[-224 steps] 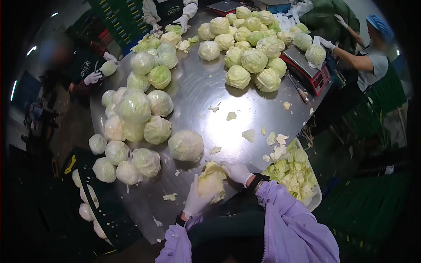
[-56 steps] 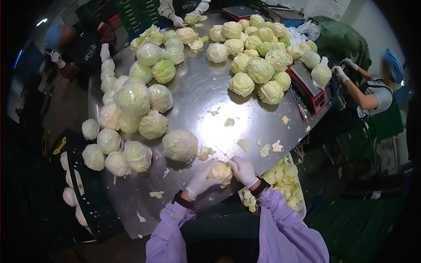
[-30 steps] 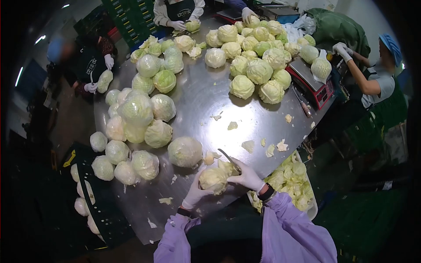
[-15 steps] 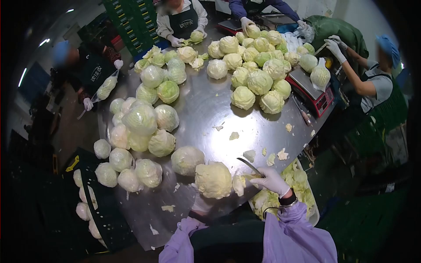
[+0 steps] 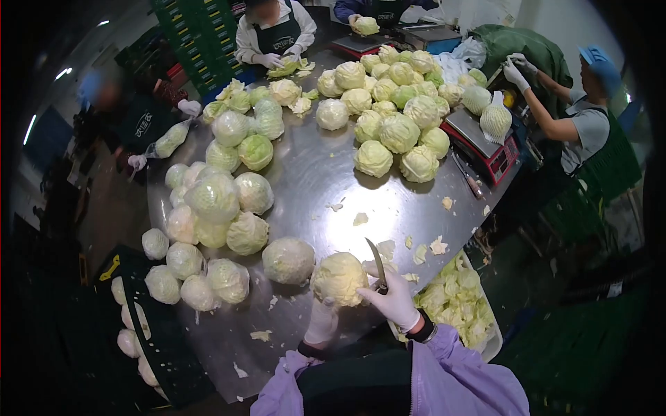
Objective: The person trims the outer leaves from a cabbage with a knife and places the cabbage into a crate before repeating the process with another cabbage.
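A pale cabbage (image 5: 338, 279) sits at the near edge of the steel table. My gloved left hand (image 5: 322, 322) supports it from below on its left side; most of those fingers are hidden beneath it. My gloved right hand (image 5: 393, 299) is at the cabbage's right side, with a curved knife (image 5: 378, 263) in its grip, blade pointing up and away. Its fingertips touch the cabbage. A wrapped cabbage (image 5: 288, 261) lies just to the left. Leaf scraps (image 5: 386, 251) lie beyond the knife.
Wrapped cabbages (image 5: 215, 197) crowd the left of the table (image 5: 312, 187); unwrapped ones (image 5: 399, 132) are piled at the back. A white bin (image 5: 494, 340) of leaves stands right, a dark crate (image 5: 163, 347) left. Co-workers stand around, near a red scale (image 5: 501, 163).
My right hand has moved left to the cabbage, and the knife now points more upright. The leaf piece beside the cabbage is gone from there. My left hand shows more. The view has shifted slightly.
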### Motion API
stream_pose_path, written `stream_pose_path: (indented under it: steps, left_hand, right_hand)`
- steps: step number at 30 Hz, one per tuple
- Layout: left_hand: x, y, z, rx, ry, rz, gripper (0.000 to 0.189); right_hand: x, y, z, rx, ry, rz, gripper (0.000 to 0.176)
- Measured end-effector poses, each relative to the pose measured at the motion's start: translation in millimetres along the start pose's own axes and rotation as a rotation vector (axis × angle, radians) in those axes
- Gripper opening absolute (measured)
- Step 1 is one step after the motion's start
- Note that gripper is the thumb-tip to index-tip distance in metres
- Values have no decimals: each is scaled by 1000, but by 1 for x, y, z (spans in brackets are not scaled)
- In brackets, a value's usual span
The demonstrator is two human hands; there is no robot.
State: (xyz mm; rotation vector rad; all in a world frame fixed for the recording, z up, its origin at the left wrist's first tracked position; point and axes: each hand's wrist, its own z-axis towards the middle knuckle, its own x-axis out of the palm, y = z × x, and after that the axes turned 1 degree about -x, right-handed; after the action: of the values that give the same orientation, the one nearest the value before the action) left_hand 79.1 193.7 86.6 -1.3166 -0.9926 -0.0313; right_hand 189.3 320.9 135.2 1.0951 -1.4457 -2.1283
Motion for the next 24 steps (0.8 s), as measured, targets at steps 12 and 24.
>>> stream_pose_path:
  steps: [12, 24]
  left_hand:
    - [-14, 3, -9, -263, -51, -524, 103]
    - [-5, -43, 1, 381, 196, 703, 111]
  right_hand:
    - [-53, -66, 2, 40, -185, -147, 20]
    - [-1, -57, -25, 434, 356, 1121, 65]
